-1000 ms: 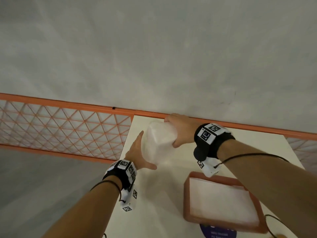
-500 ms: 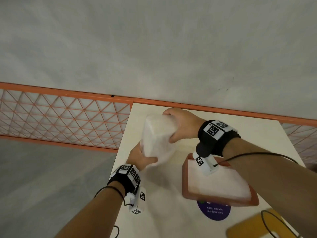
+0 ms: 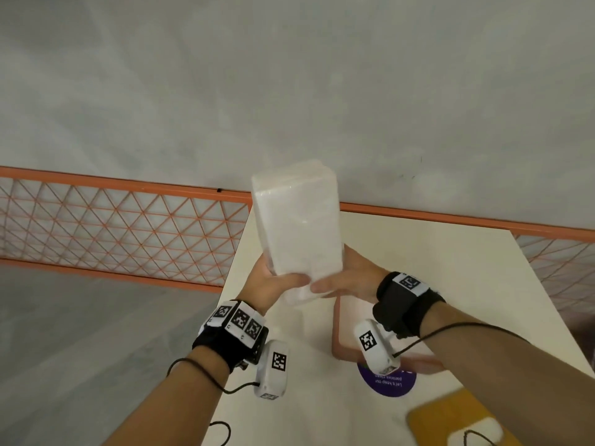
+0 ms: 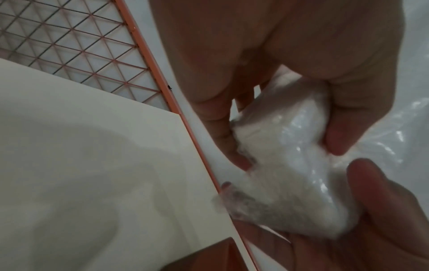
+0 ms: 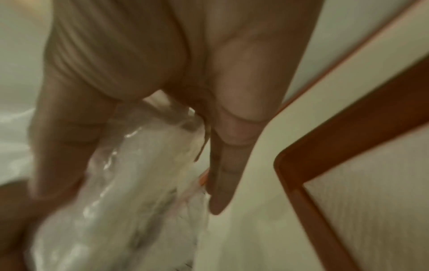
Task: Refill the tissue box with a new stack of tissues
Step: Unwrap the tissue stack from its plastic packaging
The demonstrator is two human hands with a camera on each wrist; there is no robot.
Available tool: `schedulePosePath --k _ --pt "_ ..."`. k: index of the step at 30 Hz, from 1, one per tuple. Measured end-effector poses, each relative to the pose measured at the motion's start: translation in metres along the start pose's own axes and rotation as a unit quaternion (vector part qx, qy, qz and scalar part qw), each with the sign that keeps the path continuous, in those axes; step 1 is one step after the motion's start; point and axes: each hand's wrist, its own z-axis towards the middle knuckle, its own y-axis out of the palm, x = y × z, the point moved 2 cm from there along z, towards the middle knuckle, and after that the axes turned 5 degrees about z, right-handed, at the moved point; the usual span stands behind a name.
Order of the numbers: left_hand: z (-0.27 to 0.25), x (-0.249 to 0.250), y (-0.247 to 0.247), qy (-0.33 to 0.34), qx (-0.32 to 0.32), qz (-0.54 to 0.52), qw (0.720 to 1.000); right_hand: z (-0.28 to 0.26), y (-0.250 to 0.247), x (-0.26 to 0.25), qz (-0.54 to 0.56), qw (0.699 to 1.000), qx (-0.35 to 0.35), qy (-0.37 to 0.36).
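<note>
I hold a white, plastic-wrapped tissue pack [image 3: 297, 226] upright above the table, by its lower end. My left hand [image 3: 280, 281] grips that end from the left and my right hand [image 3: 338, 284] from the right, thumbs across the front. The left wrist view shows my left fingers [image 4: 223, 132] and thumb pinching the crinkled wrap of the pack [image 4: 290, 174]. In the blurred right wrist view my right fingers [image 5: 223, 183] lie along the pack [image 5: 139, 183]. The orange tissue box [image 3: 336, 333] lies below my right wrist, mostly hidden; its rim [image 5: 325, 146] frames a white inside.
The cream table [image 3: 434, 268] ends in a left edge near my left wrist, with grey floor beyond. An orange mesh fence [image 3: 122, 233] runs behind it against a grey wall. A purple sticker [image 3: 386, 383] and a yellow object [image 3: 450, 420] lie near the front right.
The pack has swung from tilted to upright and risen. My right hand left its top end and came down to the lower end, beside my left hand.
</note>
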Motion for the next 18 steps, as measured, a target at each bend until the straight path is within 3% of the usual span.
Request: schedulePosePath --k 6,10,12,15,16,18 --pt "-0.022 0.024 0.025 -0.007 -0.037 0.000 0.999 -0.034 -0.007 -0.009 0.107 0.994 0.024 0.007" --pt "-0.047 0.040 0.027 0.033 0.044 0.100 0.993 -0.063 -0.013 -0.019 0.125 0.991 0.035 0.033" --pt "-0.068 0.052 0.033 0.122 0.084 0.238 0.960 -0.077 -0.014 -0.022 0.145 0.987 0.037 0.053" --pt "-0.089 0.068 0.054 0.278 0.081 0.406 0.867 -0.094 -0.011 -0.022 0.184 0.979 0.020 0.081" --pt "-0.092 0.068 0.059 0.292 0.066 0.426 0.854 -0.099 -0.010 -0.021 0.190 0.978 0.018 0.086" --pt "-0.096 0.068 0.066 0.273 0.028 0.416 0.867 -0.109 -0.008 -0.017 0.189 0.977 0.035 0.096"
